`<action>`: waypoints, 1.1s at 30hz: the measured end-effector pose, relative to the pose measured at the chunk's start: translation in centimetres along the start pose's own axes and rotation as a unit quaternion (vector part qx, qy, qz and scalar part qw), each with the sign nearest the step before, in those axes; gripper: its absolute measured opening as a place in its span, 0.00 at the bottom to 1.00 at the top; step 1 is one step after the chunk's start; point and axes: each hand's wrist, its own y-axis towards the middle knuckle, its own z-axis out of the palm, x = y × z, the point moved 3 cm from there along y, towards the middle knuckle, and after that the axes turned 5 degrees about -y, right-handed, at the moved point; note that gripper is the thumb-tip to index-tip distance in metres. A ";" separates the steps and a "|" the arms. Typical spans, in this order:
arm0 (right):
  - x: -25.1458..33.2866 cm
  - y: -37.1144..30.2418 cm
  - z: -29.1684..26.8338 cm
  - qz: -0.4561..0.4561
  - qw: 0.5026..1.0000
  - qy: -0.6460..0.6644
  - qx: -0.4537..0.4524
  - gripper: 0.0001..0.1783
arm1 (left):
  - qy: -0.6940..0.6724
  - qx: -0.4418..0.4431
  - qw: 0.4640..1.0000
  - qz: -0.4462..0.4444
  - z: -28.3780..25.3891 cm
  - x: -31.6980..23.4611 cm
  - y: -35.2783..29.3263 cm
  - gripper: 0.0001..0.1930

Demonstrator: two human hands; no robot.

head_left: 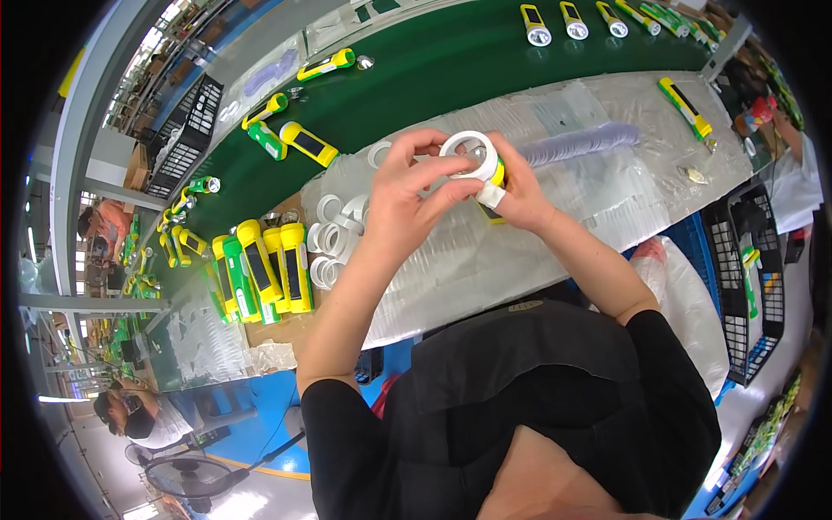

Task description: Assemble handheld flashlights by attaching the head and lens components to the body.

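A yellow flashlight (497,174) is held above the counter (451,286), its head turned toward the camera and a white ring (469,136) set at that end. The body of the flashlight is gripped by the right hand (524,198), whose fingers are closed around its side, just behind the ring. The ring is pinched by the left hand (407,186), with the thumb at its lower edge and a finger laid across its opening. Both hands are thus brought close together on the one piece

The step in hand is judged to be the fitting of the ring onto the head of the flashlight; whether it is fully seated, or whether a lens lies beneath it, cannot be told from this view. For the next move, a firm hold on the body seems to be called for, while the ring is kept square to the head and turned or pressed evenly, so that it is not set on crooked

Loose white rings (356,208) are gathered to the left, beside a cluster of yellow and green flashlights (257,260). A row of thin clear discs (581,143) is laid out to the right of the hands. Beyond the counter, a line of flashlights (575,22) is stood on the green belt (416,69)
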 end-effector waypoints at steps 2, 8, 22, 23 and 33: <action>-0.1 0.0 0.1 -0.001 1.000 0.004 0.010 0.28 | 0.041 0.007 0.999 0.021 0.2 -0.2 0.0 0.14; -0.2 -0.3 -0.4 0.030 0.999 0.023 0.034 0.32 | 0.057 0.058 0.997 0.008 -0.3 -0.9 0.5 0.16; 9.1 2.2 -7.3 -0.078 0.921 -0.343 0.170 0.24 | 0.036 0.064 0.997 0.005 3.5 -1.7 1.4 0.21; 9.8 2.9 -7.2 -0.076 0.920 -0.343 0.174 0.24 | 0.022 0.050 0.999 -0.002 4.1 -1.4 1.2 0.21; 11.9 6.6 -5.6 0.048 0.762 -0.483 0.430 0.21 | 0.001 0.067 0.996 -0.053 5.5 -0.1 1.3 0.18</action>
